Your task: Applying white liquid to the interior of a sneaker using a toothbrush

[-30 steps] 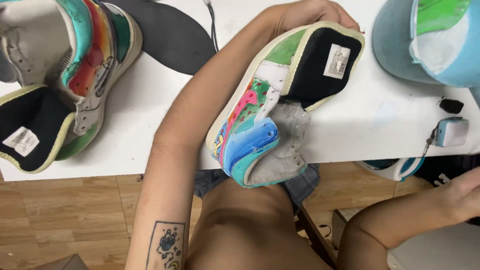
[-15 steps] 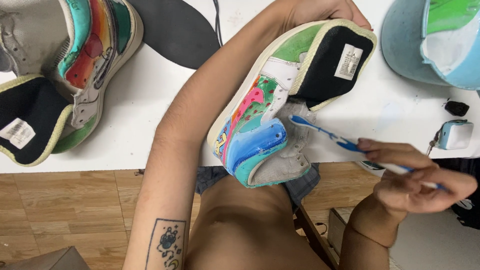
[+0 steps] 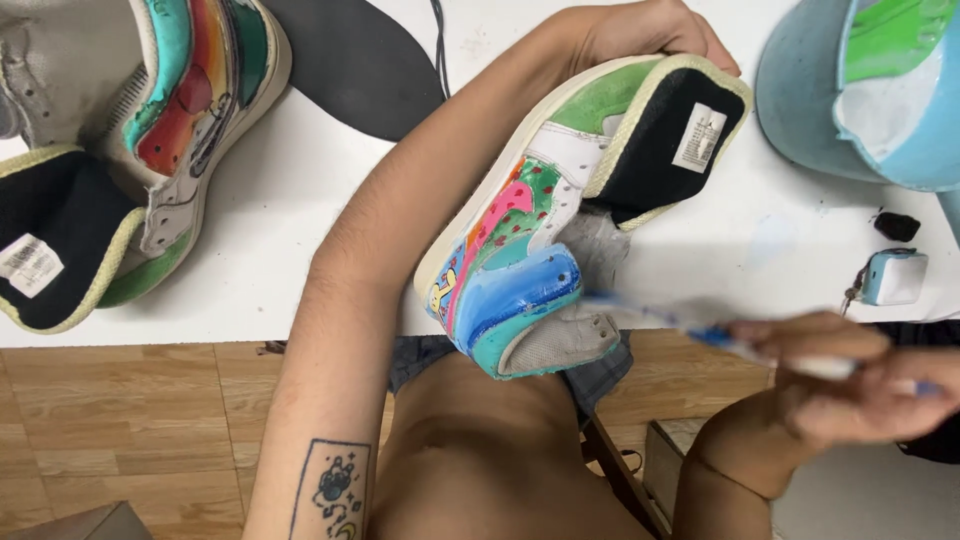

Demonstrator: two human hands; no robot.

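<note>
White table over wood floor. Left hand grips painted sneaker by heel, tilted off table edge. Right hand closed on blurred blue toothbrush, bristles near grey tongue. Second sneaker lies untouched at left; tongue looks grimy, scrubbing seemingly barely begun.

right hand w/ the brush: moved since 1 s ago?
Yes. The right hand rose from the lower right frame edge and swung its blue brush in toward the painted shoe, judged against the white table.

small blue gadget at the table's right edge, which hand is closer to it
Right. The right hand, holding a toothbrush, sits just below the small blue gadget. The left hand grips the painted sneaker far across the table.
</note>
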